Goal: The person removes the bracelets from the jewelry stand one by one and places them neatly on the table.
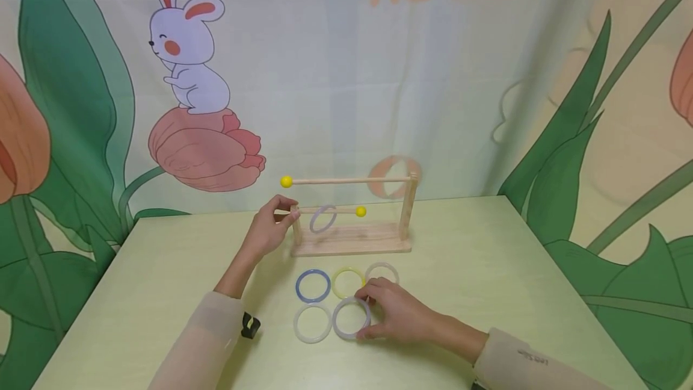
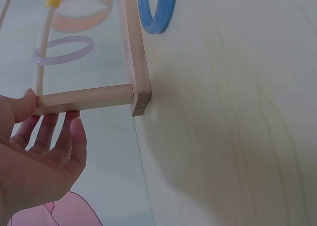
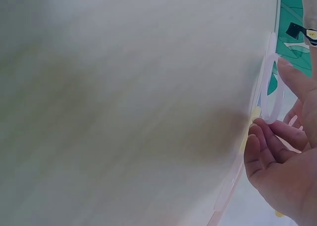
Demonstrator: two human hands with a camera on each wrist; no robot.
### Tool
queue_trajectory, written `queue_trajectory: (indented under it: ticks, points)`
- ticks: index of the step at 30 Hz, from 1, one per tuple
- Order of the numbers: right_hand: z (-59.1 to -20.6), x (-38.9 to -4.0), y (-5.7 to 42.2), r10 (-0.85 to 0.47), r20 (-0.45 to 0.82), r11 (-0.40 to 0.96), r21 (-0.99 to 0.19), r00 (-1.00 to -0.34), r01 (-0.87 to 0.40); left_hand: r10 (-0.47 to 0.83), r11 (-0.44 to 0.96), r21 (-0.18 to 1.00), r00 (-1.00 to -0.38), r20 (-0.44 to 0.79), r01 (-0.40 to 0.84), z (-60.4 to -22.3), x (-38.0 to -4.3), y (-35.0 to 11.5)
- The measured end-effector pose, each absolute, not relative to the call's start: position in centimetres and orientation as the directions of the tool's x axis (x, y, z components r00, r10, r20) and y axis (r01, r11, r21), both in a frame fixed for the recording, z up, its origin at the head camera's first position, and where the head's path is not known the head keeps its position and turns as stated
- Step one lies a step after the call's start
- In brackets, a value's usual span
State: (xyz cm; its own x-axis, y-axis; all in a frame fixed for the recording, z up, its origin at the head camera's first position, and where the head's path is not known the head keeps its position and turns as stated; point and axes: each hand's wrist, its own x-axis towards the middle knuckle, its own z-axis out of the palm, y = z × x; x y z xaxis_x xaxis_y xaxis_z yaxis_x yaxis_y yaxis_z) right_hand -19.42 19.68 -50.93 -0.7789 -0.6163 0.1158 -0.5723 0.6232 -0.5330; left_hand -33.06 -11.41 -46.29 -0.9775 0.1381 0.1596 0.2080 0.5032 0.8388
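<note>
My left hand grips the top of the short post on a wooden ring stand, thumb on one side and fingers on the other in the left wrist view. A lavender ring hangs on the stand's lower rod, which ends in a yellow ball. Lower right in the head view, my right hand pinches a greyish-purple ring between thumb and fingers. In the right wrist view that pinched ring looks slightly lifted off the table.
Beside the pinched ring lie a blue ring, a yellow ring, a pale pinkish ring and a whitish ring. The stand's upper rod carries another yellow ball. A printed curtain hangs behind the table.
</note>
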Motion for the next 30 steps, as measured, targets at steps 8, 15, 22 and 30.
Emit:
queue_trajectory:
  ticks: [8,15,22,30]
  points:
    - [-51.2,-19.59,19.79,-0.627,0.12,0.623,-0.516,-0.77,-0.588,0.138,0.5,0.84,-0.978,0.16,0.208,-46.25,-33.21,-11.37]
    - [-51.3,-19.6,19.81,-0.635,0.114,0.621,-0.512,-0.764,-0.593,0.141,0.496,0.842,-0.977,0.163,0.212,-46.26,-33.04,-11.49]
    - [-51.26,-19.73,19.65,-0.635,0.087,0.643,-0.491,-0.768,-0.587,0.135,0.498,0.841,-0.977,0.163,0.209,-46.39,-33.08,-11.52]
    - [-51.22,-19.52,19.68,-0.637,0.088,0.645,-0.483,-0.766,-0.592,0.133,0.503,0.84,-0.979,0.156,0.203,-46.35,-33.11,-11.31]
